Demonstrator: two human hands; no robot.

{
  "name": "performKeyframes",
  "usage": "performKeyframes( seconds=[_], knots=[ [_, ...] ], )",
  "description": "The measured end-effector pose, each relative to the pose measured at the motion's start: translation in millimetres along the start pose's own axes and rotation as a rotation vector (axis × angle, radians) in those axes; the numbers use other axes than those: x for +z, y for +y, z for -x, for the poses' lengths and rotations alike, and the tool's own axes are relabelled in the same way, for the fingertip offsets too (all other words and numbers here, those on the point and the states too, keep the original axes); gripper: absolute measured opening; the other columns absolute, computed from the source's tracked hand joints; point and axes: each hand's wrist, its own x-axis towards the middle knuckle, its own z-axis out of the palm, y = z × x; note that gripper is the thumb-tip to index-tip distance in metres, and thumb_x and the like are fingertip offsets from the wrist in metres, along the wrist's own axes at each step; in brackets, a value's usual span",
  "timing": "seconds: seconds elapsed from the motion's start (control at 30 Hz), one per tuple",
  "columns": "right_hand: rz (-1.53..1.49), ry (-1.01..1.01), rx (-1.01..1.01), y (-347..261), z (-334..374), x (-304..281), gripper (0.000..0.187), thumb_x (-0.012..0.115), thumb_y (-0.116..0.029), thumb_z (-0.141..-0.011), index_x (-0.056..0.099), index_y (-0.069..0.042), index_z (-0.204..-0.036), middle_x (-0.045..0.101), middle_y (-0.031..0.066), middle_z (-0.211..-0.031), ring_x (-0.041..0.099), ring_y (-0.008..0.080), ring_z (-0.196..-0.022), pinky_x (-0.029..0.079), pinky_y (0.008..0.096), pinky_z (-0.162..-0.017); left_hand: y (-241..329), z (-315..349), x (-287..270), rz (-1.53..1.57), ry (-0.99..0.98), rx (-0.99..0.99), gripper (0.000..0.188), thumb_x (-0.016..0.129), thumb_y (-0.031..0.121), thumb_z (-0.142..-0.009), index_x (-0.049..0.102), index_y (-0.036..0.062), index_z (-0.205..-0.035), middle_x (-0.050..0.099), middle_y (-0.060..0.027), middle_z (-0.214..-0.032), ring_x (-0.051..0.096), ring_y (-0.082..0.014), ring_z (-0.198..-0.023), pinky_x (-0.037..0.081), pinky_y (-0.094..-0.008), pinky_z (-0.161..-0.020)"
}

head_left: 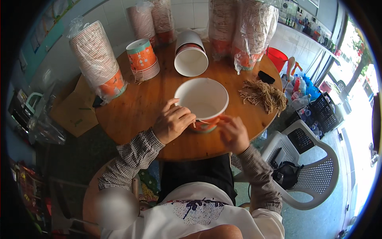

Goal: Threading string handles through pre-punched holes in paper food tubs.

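Note:
A paper bucket (203,93), white inside with an orange and green outside, stands on the round wooden table before me, its mouth up. My left hand (172,122) is at its near left rim, thumb and forefinger pinched on a thin string (194,124) by the bucket's near side. Close to the near right side is my right hand (234,133), smeared by motion; its fingers and anything in them cannot be made out. A loose bundle of tan strings (264,95) lies at the table's right.
Beyond the bucket lie nested paper buckets (191,61) on their side. An upside-down stack (143,59) stands to their left. Plastic-wrapped bucket stacks (97,59) stand at the left and back. A black object (266,77) lies by the strings; a grey plastic chair (314,171) is right.

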Motion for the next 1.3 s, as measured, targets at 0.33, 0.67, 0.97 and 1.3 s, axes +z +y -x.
performKeyframes(
  seconds=[0.33, 0.67, 0.97, 1.3],
  knots=[
    [-0.141, 0.197, 0.272, 33.9, -4.9, 39.1, 0.017, 0.058, 0.002, -0.082, 0.064, -0.002, -0.098, 0.063, 0.0157, -0.102, 0.064, 0.0330, -0.091, 0.053, 0.0366, -0.076, -69.6, 5.7, -8.8, -0.084, 0.107, -0.175, 0.015, 0.074, 0.005, -0.071, 0.066, 0.0063, -0.084, 0.063, -0.0046, -0.083, 0.059, -0.0226, -0.078, 0.044, -0.0353, -0.070],
    [-0.196, 0.057, 0.388, 30.3, -13.7, 50.3, 0.018, 0.058, 0.004, -0.082, 0.064, -0.002, -0.098, 0.062, 0.0153, -0.101, 0.064, 0.0308, -0.087, 0.053, 0.0335, -0.072, -339.3, -2.6, 0.7, 0.759, 0.676, -0.962, 0.012, 0.072, 0.012, -0.083, 0.068, 0.0029, -0.089, 0.063, 0.0012, -0.076, 0.058, -0.0102, -0.064, 0.046, -0.0226, -0.058],
    [-0.139, -0.139, 0.497, 29.4, -25.0, 44.7, 0.034, 0.059, 0.003, -0.083, 0.057, -0.002, -0.117, 0.062, 0.0144, -0.106, 0.066, 0.0235, -0.077, 0.054, 0.0291, -0.064, -444.5, 56.8, 85.9, 1.286, 1.067, -1.459, 0.009, 0.069, 0.012, -0.087, 0.063, 0.0071, -0.090, 0.060, -0.0016, -0.078, 0.058, -0.0139, -0.067, 0.051, -0.0269, -0.064],
    [-0.245, -0.178, 0.613, 36.6, -29.6, 53.2, 0.037, 0.058, 0.003, -0.085, 0.055, -0.003, -0.121, 0.063, 0.0102, -0.103, 0.065, 0.0171, -0.073, 0.053, 0.0258, -0.060, -380.2, 117.8, 119.5, 1.195, 0.647, -1.560, 0.015, 0.067, 0.019, -0.089, 0.059, 0.0056, -0.086, 0.060, -0.0037, -0.075, 0.059, -0.0137, -0.065, 0.051, -0.0251, -0.058]
  ],
)
